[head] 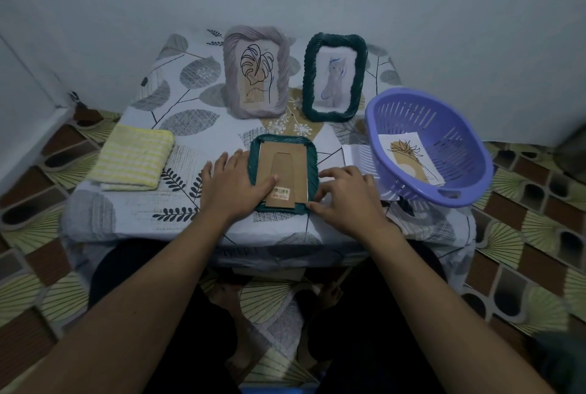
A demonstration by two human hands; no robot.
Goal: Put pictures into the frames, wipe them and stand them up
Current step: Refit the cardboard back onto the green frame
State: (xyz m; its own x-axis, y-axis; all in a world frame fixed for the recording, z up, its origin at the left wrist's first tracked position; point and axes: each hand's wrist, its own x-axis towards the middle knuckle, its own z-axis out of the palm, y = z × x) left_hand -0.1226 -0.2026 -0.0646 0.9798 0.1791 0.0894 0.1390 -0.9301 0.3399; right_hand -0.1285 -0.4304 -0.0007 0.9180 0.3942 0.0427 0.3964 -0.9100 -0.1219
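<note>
The flat frame [282, 139] lies face down at the front middle of the table [136, 206], its backing [285, 165] up and the card stand folded flat against it. The left hand [234, 181] lies spread on the frame's left side with its fingers straight, the thumb pressing the backing just beside the sticker [281, 193]. The right hand [345, 194] has its fingers bent round the near right corner, thumb at the near rim and forefinger at the right rim. The backing looks to be going in or being seated, so this frame still has to be wiped and stood up. If the backing sits crooked or its near edge rides over the rim, it may pop out when the frame is lifted, and the picture inside could slip or crease. Hard pressure from the left thumb could bend the card. Whether a picture is already inside cannot be seen. Turning the frame over close to the basket [444, 127], which holds a spare picture [409, 159], could nudge the basket on the cloth-covered top. Behind, the grey frame [256, 73] and green frame [334, 76] stand upright; a careless reach could topple them. The towel [133, 160] lies folded well to the left.
</note>
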